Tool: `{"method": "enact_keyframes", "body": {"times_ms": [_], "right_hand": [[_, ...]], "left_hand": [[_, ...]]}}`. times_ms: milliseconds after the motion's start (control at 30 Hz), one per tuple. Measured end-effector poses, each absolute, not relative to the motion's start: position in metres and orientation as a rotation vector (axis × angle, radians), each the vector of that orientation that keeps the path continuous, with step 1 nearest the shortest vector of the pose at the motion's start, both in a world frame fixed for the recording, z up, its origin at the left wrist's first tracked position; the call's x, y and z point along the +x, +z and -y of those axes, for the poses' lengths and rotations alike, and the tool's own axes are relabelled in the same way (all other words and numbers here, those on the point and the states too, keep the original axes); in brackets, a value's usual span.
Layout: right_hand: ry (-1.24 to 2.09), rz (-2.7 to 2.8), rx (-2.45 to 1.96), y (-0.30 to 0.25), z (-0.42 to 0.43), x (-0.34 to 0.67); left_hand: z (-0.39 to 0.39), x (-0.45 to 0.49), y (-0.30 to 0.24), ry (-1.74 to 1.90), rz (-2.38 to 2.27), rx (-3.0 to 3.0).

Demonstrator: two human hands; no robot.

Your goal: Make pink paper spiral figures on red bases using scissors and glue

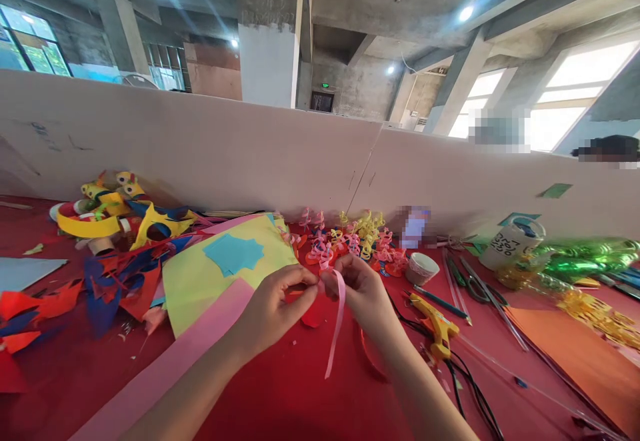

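Note:
A narrow pink paper strip (pixel 338 334) is pinched in my right hand (pixel 361 289); it loops over the fingers, and its loose end hangs down over the red table. My left hand (pixel 280 304) is closed in a pinch, its fingertips meeting those of the right beside the strip. Whatever sits between the left fingertips is hidden. Just beyond both hands stand several curled pink paper pieces (pixel 320 249) and curled yellow ones (pixel 369 231) on small red bases. Under the left wrist lies a long pink paper sheet (pixel 200 334).
Yellow paper (pixel 190 288) with a blue cut-out (pixel 234 254) lies left, near scraps (pixel 143 294). To the right are a paper cup (pixel 423 269), a yellow glue gun (pixel 434 324) with its cord, scissors (pixel 483 288), orange paper (pixel 565 348) and plastic bottles (pixel 575 264). A pale partition (pixel 225 141) borders the back.

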State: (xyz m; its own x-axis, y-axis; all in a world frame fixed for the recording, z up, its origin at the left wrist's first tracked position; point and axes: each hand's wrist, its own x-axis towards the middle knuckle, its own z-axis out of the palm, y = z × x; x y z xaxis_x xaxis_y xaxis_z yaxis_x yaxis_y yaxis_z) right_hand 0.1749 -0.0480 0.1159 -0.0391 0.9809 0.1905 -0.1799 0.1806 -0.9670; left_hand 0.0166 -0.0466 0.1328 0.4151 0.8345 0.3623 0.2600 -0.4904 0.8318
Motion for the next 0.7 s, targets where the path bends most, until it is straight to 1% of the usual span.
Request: {"method": "enact_keyframes", "body": {"times_ms": [67, 200, 267, 433, 600, 700], "right_hand": [[1.292, 1.139, -0.936, 0.111, 0.046, 0.176], [1.601, 0.933, -0.895, 0.1, 0.051, 0.177], [1.638, 0.906, -0.872, 0.092, 0.057, 0.175], [1.444, 1.2, -0.872, 0.063, 0.073, 0.166], [1.022, 1.432, -1.094, 0.035, 0.085, 0.162], [0.829, 1.57, -1.113, 0.029, 0.089, 0.161]], "left_hand": [[0.045, 0.014, 0.13, 0.964, -0.916, 1.847], [0.047, 0.003, 0.12, 0.893, -0.94, 1.645], [0.051, -0.002, 0.113, 0.871, -0.978, 1.586], [0.064, -0.01, 0.083, 0.807, -1.035, 1.525], [0.077, -0.009, 0.05, 0.785, -1.065, 1.51], [0.083, -0.007, 0.04, 0.795, -1.128, 1.51]]}}
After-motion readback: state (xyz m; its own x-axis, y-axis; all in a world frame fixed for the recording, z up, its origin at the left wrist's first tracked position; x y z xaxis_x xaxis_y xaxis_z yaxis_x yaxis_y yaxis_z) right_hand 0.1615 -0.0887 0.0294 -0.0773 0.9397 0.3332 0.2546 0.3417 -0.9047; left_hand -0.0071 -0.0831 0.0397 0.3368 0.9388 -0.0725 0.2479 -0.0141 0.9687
